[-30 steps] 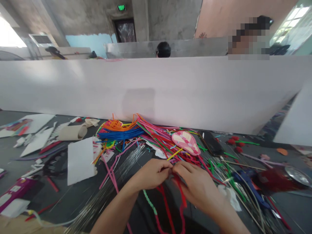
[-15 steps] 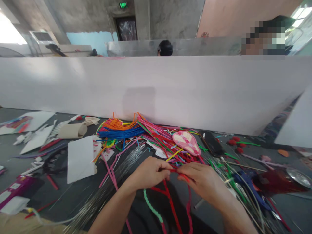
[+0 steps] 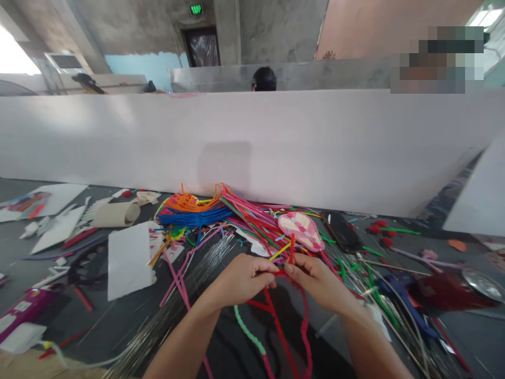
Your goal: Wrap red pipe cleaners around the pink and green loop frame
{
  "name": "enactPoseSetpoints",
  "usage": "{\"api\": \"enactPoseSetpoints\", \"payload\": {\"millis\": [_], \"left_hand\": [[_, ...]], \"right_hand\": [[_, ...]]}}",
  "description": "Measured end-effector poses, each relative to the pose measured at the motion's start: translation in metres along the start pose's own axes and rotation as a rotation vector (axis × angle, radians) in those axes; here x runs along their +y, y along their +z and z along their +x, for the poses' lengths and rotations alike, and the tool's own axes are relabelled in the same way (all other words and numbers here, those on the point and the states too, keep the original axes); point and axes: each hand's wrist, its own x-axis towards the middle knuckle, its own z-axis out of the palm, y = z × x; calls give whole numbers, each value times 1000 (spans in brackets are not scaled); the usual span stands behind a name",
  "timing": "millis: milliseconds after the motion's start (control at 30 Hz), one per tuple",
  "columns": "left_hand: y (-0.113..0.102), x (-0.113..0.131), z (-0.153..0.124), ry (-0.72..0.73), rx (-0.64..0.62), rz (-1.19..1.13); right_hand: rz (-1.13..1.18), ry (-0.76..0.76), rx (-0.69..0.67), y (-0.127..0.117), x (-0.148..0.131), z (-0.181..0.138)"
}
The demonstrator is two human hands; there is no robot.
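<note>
Between my two hands is a red pipe cleaner [image 3: 281, 273], held close to the table. My left hand [image 3: 246, 279] pinches it with thumb and forefinger. Thumb and fingers of my right hand [image 3: 311, 276] are closed on the same piece, and a short red end sticks up above them. More red lengths hang below, crossing one another, beside a twisted strand [image 3: 249, 330] that is pale green and then red. Just beyond my hands lies a pink and cream oval piece [image 3: 301, 231] on a heap of pink and red pipe cleaners [image 3: 252, 213].
Blue pipe cleaners [image 3: 195, 217] lie at the back. A white card [image 3: 129, 261], a cardboard tube [image 3: 116, 214] and thin metal wires [image 3: 173, 305] are left. On the right are a dark phone [image 3: 342, 231], blue-handled pliers [image 3: 408, 305] and a red can [image 3: 445, 292]. A white partition [image 3: 276, 142] stands behind.
My right hand has turned, its fingers now pinching upward beside my left. A short red end now stands up above the right fingers. My left hand has hardly moved.
</note>
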Motion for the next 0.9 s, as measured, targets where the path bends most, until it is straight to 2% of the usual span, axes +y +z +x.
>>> {"api": "enactPoseSetpoints", "payload": {"millis": [133, 267, 467, 900], "left_hand": [[-3, -4, 0, -48, -34, -67], [-3, -6, 0, -67, -72, -131], [-2, -8, 3, -90, -132, -237], [0, -11, 4, -140, -177, -384]], "right_hand": [[160, -15, -106, -5, 6, 0], [193, 18, -85, -5, 11, -2], [125, 22, -118, -5, 6, -3], [-42, -33, -99, -4, -1, -4]]}}
